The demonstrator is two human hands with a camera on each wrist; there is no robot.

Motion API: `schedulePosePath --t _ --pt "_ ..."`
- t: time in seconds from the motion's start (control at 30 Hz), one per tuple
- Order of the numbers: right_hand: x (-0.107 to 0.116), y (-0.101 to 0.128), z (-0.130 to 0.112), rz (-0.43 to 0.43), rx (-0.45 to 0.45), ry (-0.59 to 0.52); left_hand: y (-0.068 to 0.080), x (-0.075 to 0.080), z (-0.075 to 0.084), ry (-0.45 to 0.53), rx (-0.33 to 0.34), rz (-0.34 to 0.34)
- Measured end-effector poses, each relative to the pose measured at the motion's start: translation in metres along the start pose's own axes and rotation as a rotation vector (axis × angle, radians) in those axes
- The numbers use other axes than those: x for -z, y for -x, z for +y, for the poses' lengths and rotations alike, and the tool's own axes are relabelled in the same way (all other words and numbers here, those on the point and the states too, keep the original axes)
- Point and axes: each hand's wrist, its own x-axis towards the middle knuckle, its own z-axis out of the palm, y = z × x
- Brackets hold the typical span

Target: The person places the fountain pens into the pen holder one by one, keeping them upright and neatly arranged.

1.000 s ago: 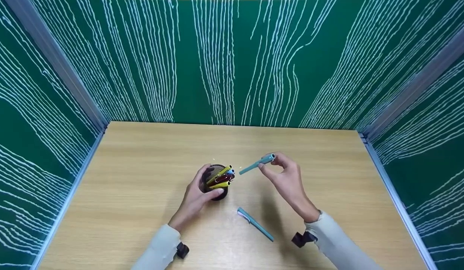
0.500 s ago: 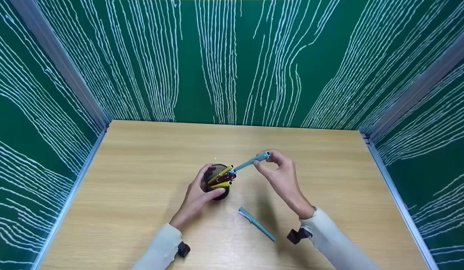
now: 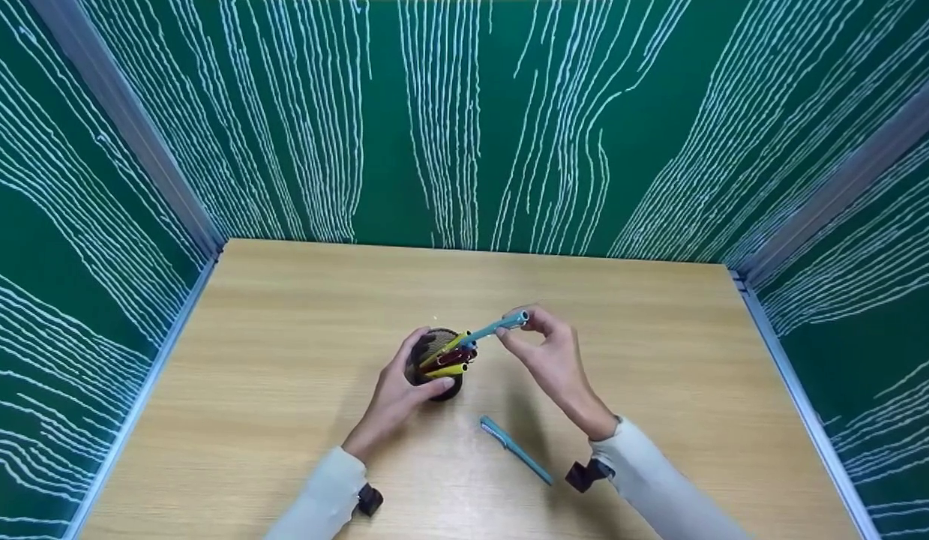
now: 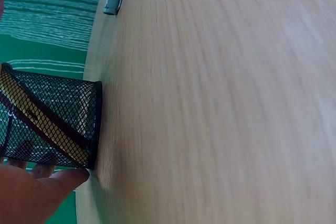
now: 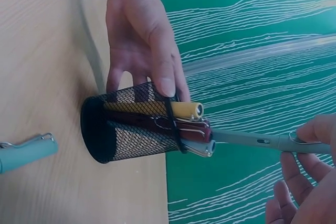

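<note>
I am watching my left hand [image 3: 395, 396] gripping the black mesh cup [image 3: 436, 365], thumb on the near side and fingers curled around the far side. The cup is standing on the wooden table [image 3: 284, 360], near its middle. It is holding yellow pens [image 5: 157, 109] and a dark red pen [image 5: 163, 126]. My right hand [image 3: 548, 354] is pinching a teal pen [image 3: 494, 327] by its upper end, between thumb and fingertips. That pen is slanting down toward the cup, its lower end at the rim among the others; how far inside it is reaching, I cannot tell. A second teal pen [image 3: 515, 449] is lying flat on the table, just beside the cup.
</note>
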Motion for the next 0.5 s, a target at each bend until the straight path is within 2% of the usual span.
schedulePosePath --t 0.13,0.5 --pt "-0.006 -0.001 0.003 -0.024 -0.003 0.015 0.0 0.0 0.001 0.022 0.003 -0.01" --pt "-0.018 -0.005 0.019 -0.07 -0.043 0.003 0.0 0.002 0.001 0.003 -0.007 -0.01"
